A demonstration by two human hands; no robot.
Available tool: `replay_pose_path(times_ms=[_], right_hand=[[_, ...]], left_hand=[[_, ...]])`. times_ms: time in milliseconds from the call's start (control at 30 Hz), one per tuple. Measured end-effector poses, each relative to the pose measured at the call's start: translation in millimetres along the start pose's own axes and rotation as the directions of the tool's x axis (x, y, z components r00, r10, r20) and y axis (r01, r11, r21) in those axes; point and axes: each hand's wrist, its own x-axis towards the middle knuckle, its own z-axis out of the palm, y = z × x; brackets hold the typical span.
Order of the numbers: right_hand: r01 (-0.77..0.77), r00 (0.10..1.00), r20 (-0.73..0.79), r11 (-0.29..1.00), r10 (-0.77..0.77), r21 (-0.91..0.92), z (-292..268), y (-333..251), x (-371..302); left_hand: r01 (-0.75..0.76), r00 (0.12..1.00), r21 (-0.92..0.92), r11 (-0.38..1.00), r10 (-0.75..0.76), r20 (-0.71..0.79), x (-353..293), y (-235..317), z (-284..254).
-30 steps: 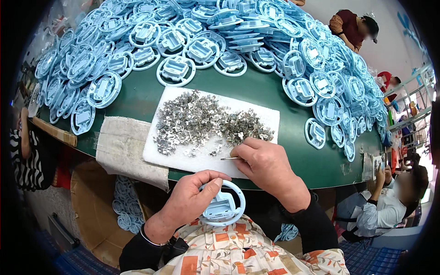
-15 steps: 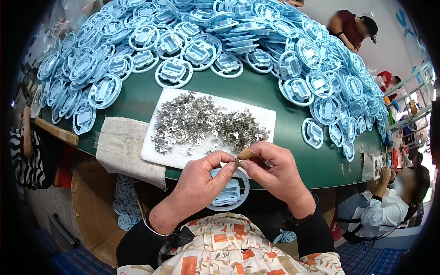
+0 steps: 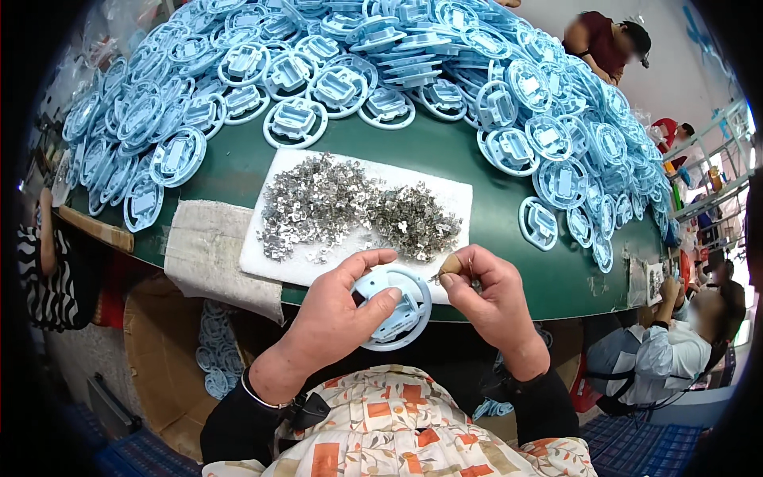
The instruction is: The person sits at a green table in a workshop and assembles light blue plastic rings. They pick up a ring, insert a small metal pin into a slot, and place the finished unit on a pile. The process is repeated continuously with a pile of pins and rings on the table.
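Note:
My left hand [image 3: 338, 306] is closed on a light-blue plastic ring part [image 3: 411, 318] with a rectangular housing in its middle. The thumb lies across the part, and the index finger reaches along its upper left edge. To the right of the ring, my right hand [image 3: 494, 306] pinches a small metal clip [image 3: 435, 278] between thumb and index finger. A tan finger cover is on that index finger. Just beyond both hands, a white foam board [image 3: 262, 253] bears two heaps of small metal clips [image 3: 314, 207].
A big pile of light-blue ring parts [image 3: 342, 87] covers the far side of the green table [image 3: 238, 159]. A pale cloth [image 3: 218, 246] hangs over the near edge. A cardboard box [image 3: 159, 358] stands below left. Co-workers sit at right, one in white [image 3: 668, 350].
My hands have drawn apart, the right one moving right with a metal clip. The left thumb now rests over the blue ring, which has risen slightly and tilted.

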Motion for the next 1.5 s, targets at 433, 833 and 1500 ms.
replay_pose_path(times_ms=[433,833,1500], right_hand=[[0.205,0.954,-0.140,0.918,-0.265,-0.340,40.4,31.2,-17.8],[0.188,0.951,-0.168,0.919,-0.258,-0.346,26.3,21.9,-24.9],[-0.342,0.939,0.238,0.647,0.246,0.681,15.4,20.0,-34.2]], left_hand=[[-0.045,0.989,-0.157,0.987,0.022,-0.146,3.2,-24.2,14.1],[-0.010,0.992,-0.116,0.993,-0.004,-0.126,4.9,-26.0,11.7],[0.103,0.966,-0.356,0.929,-0.008,0.259,-4.8,-18.8,-0.2]])
